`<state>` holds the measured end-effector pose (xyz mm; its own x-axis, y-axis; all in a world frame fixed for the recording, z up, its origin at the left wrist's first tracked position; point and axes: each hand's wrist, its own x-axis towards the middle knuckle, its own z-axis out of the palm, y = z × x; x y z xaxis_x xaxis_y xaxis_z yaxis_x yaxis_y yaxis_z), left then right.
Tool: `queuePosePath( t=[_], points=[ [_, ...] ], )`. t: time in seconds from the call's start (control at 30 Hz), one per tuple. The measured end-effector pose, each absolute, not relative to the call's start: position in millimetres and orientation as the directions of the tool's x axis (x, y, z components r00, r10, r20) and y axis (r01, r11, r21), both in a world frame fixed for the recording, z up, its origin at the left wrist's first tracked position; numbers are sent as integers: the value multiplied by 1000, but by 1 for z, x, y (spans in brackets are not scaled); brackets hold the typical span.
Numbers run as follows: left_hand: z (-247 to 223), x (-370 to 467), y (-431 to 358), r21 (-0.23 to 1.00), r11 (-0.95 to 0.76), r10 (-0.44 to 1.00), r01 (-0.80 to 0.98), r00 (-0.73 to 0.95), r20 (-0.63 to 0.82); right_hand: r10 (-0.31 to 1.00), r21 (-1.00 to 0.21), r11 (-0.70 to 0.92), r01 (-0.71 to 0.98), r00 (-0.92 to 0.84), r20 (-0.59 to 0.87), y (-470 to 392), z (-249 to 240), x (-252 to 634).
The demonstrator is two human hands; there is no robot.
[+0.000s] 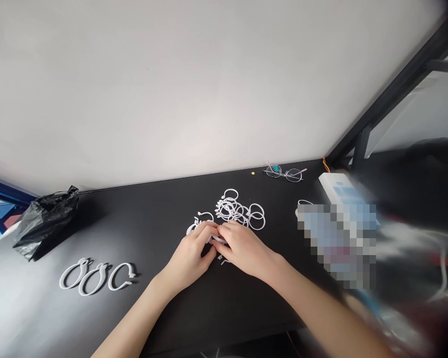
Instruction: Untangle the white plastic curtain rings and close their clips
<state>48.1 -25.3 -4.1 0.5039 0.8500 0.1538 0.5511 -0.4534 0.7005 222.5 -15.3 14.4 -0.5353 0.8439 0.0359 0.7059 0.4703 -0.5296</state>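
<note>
My left hand and my right hand meet at the middle of the black table, fingers closed on one white ring between them. Most of that ring is hidden by my fingers. Just behind my hands lies a loose pile of white open rings, with more of them partly covered beside my left hand. Three white rings lie apart on the left: two overlap, and a third lies with its gap facing right.
A crumpled black plastic bag sits at the far left. Round glasses lie near the wall. On the right are a white box, a pixelated object and blurred cables. A black metal frame rises behind them.
</note>
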Motion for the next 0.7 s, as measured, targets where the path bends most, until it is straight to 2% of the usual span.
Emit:
queuePosePath(
  t=[0.7],
  points=[
    [-2, 51, -24, 689, -467, 845, 554, 509, 163, 844, -515, 465, 720, -537, 11, -17, 18, 223]
  ],
)
